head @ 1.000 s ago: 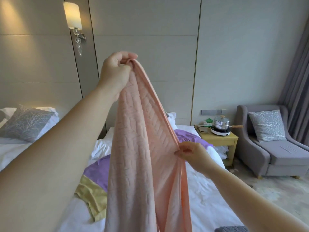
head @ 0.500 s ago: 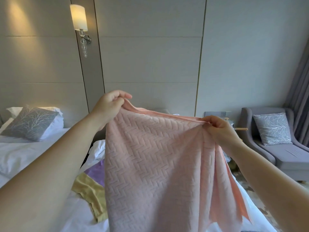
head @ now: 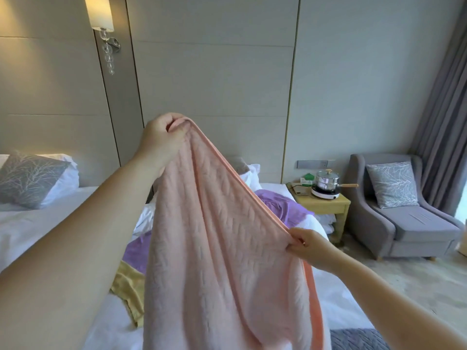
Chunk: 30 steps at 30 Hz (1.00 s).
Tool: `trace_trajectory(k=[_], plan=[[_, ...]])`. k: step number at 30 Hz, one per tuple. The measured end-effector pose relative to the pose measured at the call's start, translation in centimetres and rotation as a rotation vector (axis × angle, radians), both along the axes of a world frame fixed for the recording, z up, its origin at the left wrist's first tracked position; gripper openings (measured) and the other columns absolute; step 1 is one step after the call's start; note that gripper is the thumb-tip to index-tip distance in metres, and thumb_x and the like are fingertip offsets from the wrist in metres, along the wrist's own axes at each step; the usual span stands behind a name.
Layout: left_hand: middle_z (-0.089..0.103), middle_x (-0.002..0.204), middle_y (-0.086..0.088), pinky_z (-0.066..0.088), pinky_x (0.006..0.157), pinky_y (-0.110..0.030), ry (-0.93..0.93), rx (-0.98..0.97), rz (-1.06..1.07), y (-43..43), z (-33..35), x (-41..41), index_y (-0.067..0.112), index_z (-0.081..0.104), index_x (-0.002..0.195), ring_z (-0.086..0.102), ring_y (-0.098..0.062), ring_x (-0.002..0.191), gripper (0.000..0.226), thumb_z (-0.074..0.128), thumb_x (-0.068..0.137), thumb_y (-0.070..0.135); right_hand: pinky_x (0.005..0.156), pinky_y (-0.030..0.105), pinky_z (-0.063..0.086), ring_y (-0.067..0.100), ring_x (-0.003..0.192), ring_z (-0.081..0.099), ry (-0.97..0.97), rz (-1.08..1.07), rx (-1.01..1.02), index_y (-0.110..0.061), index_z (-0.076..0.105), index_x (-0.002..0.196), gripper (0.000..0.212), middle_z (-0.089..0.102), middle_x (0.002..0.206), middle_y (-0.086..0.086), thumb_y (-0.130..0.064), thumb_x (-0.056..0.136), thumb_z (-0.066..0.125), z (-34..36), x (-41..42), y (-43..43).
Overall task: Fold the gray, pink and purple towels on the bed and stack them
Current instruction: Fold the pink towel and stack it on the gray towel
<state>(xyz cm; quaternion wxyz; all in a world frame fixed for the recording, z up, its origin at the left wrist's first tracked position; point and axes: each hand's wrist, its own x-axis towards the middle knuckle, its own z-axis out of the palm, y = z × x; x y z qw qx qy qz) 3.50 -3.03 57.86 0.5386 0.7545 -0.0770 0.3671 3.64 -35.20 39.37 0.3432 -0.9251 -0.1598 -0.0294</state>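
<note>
The pink towel (head: 222, 248) hangs in the air over the bed (head: 341, 294). My left hand (head: 161, 140) pinches its top corner, raised high. Lower and to the right, my right hand (head: 307, 245) pinches the towel's upper edge. That edge runs slanted down between both hands. The purple towel (head: 280, 203) lies crumpled on the white sheet behind the pink one, partly hidden. A corner of the gray towel (head: 353, 338) shows at the bottom edge on the bed.
A yellow cloth (head: 129, 286) lies on the bed at left. A second bed with a gray pillow (head: 27, 178) stands left. A wooden nightstand (head: 323, 202) with a steel pot (head: 327, 179) and a gray armchair (head: 404, 210) stand right.
My right hand has dropped down and toward me along the towel's edge while my left hand rose. The towel, spread wide half a second ago, now hangs slanted and bunched.
</note>
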Motion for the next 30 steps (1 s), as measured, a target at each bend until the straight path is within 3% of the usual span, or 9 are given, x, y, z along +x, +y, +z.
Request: trace_trajectory(k=[3,6,8,11,14,17,21,24,30], plan=[[0.061,0.089,0.010,0.041,0.067,-0.009,0.005,-0.002,0.110,-0.5,-0.3,0.5,0.022,0.064,0.097,0.055,-0.003,0.078,0.018,0.048,0.093,0.015,0.072,0.034,0.044,0.016,0.073,0.053,0.071,-0.049,0.154,-0.005,0.067,0.088,0.008,0.063,0.081,0.011,-0.002,0.085,0.060,-0.6,-0.2,-0.5],[0.063,0.093,0.002,0.044,0.075,-0.021,0.153,0.071,0.126,-1.4,-1.7,0.6,0.020,0.063,0.090,0.056,-0.011,0.080,0.024,0.044,0.088,0.005,0.070,0.034,0.034,0.018,0.075,0.045,0.115,-0.047,0.367,0.004,0.059,0.089,0.013,0.050,0.078,0.007,-0.009,0.090,0.056,1.9,-0.4,0.0],[0.062,0.080,-0.002,0.050,0.078,-0.030,0.366,0.080,-0.075,-3.4,-3.5,-0.1,0.017,0.062,0.077,0.055,-0.014,0.068,0.015,0.055,0.090,0.022,0.071,0.033,0.035,0.017,0.077,0.046,0.157,0.021,0.501,0.002,0.056,0.084,0.012,0.050,0.080,0.005,-0.008,0.090,0.053,4.2,-0.7,1.0],[0.060,0.093,0.003,0.046,0.077,-0.023,0.469,0.327,-0.362,-6.7,-7.1,-1.3,0.010,0.067,0.097,0.057,-0.008,0.080,0.053,0.067,0.076,0.058,0.070,0.023,0.045,0.011,0.076,0.057,0.251,0.195,0.633,-0.011,0.065,0.077,0.022,0.062,0.079,0.001,0.001,0.085,0.048,7.3,-1.7,2.8],[0.060,0.102,0.013,0.047,0.083,-0.020,0.544,0.498,-0.586,-8.5,-9.8,-1.5,0.041,0.063,0.100,0.058,-0.001,0.086,0.028,0.071,0.075,0.052,0.064,0.018,0.044,0.011,0.072,0.055,0.254,0.321,0.547,-0.016,0.064,0.067,0.029,0.061,0.073,-0.001,0.002,0.083,0.047,8.8,-2.4,4.3],[0.058,0.079,0.010,0.046,0.077,-0.023,0.601,0.440,-0.644,-8.3,-10.7,-1.2,0.026,0.068,0.086,0.053,-0.005,0.074,0.020,0.072,0.080,0.044,0.068,0.015,0.045,0.010,0.077,0.058,0.242,0.328,0.534,-0.011,0.064,0.072,0.029,0.064,0.080,0.001,0.005,0.086,0.045,8.9,-2.4,4.6],[0.059,0.077,0.007,0.042,0.075,-0.022,0.545,0.461,-0.590,-7.9,-9.8,-0.8,0.021,0.069,0.083,0.053,-0.005,0.075,0.014,0.073,0.081,0.034,0.061,0.025,0.032,0.018,0.073,0.041,0.152,0.248,0.447,-0.009,0.062,0.079,0.014,0.048,0.076,0.003,-0.006,0.090,0.054,7.1,-1.7,3.7],[0.058,0.073,0.007,0.040,0.071,-0.019,0.408,0.485,-0.494,-7.8,-8.5,-0.4,0.016,0.067,0.084,0.050,-0.004,0.070,0.005,0.071,0.085,0.018,0.073,0.026,0.043,0.012,0.077,0.053,0.030,0.189,0.336,-0.017,0.067,0.085,0.008,0.060,0.079,-0.003,-0.009,0.083,0.065,5.8,-1.1,3.2],[0.059,0.073,0.011,0.040,0.069,-0.013,0.161,0.451,-0.332,-5.8,-4.9,0.2,0.018,0.064,0.081,0.050,0.004,0.067,0.010,0.068,0.086,0.011,0.072,0.008,0.044,-0.012,0.079,0.059,-0.004,0.148,0.207,-0.027,0.070,0.090,0.022,0.066,0.090,-0.016,-0.010,0.076,0.075,4.4,-0.6,1.6]])
